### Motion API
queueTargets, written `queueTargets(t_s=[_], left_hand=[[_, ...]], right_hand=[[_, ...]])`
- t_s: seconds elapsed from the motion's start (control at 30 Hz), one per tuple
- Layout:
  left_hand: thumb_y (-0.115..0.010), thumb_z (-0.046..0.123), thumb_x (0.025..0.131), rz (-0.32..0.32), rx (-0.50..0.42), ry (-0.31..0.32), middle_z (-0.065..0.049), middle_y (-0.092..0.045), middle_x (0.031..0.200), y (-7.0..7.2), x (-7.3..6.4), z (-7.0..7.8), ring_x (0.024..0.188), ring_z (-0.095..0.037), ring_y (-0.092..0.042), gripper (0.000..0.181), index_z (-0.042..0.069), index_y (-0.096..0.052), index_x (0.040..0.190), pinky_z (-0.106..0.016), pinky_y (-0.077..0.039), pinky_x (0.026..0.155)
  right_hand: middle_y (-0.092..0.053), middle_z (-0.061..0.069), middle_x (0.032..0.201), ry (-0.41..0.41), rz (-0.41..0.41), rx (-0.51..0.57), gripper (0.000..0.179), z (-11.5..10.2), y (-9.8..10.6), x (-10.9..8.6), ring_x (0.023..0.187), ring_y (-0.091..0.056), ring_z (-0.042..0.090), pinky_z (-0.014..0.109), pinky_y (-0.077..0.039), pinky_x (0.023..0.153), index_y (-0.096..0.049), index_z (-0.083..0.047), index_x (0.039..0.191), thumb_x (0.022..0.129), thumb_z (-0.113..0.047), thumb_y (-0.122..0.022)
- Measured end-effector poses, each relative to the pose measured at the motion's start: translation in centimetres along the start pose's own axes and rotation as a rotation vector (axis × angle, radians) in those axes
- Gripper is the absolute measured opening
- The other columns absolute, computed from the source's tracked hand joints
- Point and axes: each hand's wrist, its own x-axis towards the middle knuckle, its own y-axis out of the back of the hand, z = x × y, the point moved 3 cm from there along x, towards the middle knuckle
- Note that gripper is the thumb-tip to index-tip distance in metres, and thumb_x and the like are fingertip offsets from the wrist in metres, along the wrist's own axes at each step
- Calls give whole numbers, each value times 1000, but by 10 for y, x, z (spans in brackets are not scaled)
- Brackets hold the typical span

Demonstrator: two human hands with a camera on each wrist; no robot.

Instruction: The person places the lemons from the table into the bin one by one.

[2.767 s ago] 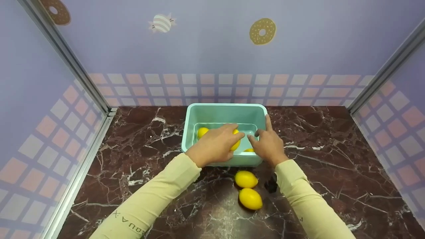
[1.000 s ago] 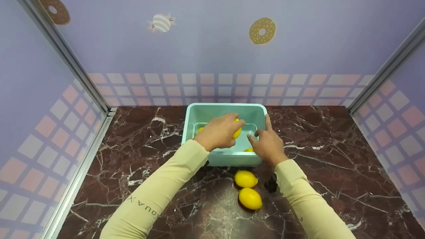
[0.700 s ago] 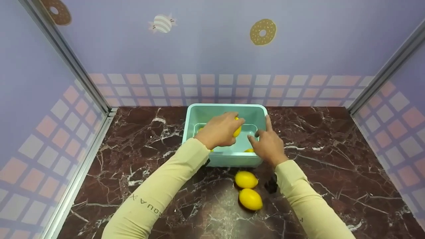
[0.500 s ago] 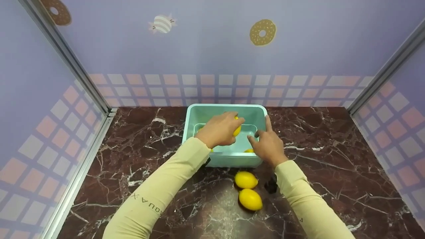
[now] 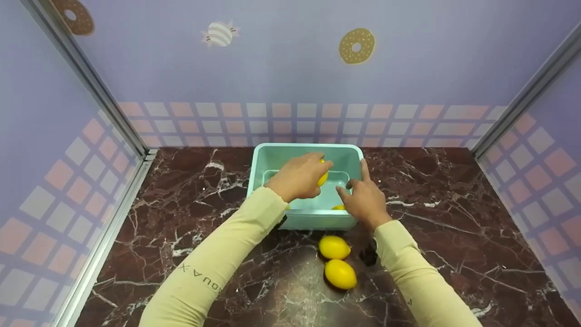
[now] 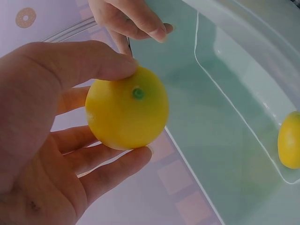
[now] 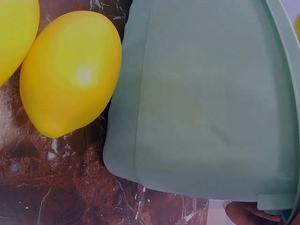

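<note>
My left hand (image 5: 302, 178) holds a lemon (image 6: 127, 110) over the inside of a pale green plastic bin (image 5: 308, 146), thumb on top and fingers below. The lemon's green stem end faces the left wrist camera. At the bin's near right corner, my right hand (image 5: 366, 200) grips the rim, one finger stretched along the right edge and the thumb on the inner side. Inside the bin another lemon (image 5: 339, 207) shows partly behind the front wall. A sliver of yellow shows under my left wrist; the rest is hidden by the arm.
Two lemons lie on the dark red marble tabletop (image 5: 190, 213) in front of the bin: a nearer lemon (image 5: 340, 274) and a farther lemon (image 5: 334, 247). A patterned back wall (image 5: 290, 68) stands close behind the bin. Side panels with metal rails flank the tabletop.
Compared with 2.8 s ago, my left hand has moved slightly forward with the lemon, its forearm now covering more of the bin's left side. Over the last second both hands stay nearly still.
</note>
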Motion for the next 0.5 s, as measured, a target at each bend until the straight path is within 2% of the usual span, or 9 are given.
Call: queueTargets(t_s=[0.5], left_hand=[[-69, 15, 82, 1, 3, -2, -9, -55, 127, 0, 0, -1, 108, -23, -55, 47, 14, -56, 128, -39, -54, 86]], right_hand=[[-7, 12, 164, -4, -6, -6, 49, 0, -1, 1, 107, -62, 38, 54, -51, 83, -68, -2, 112, 93, -45, -54]])
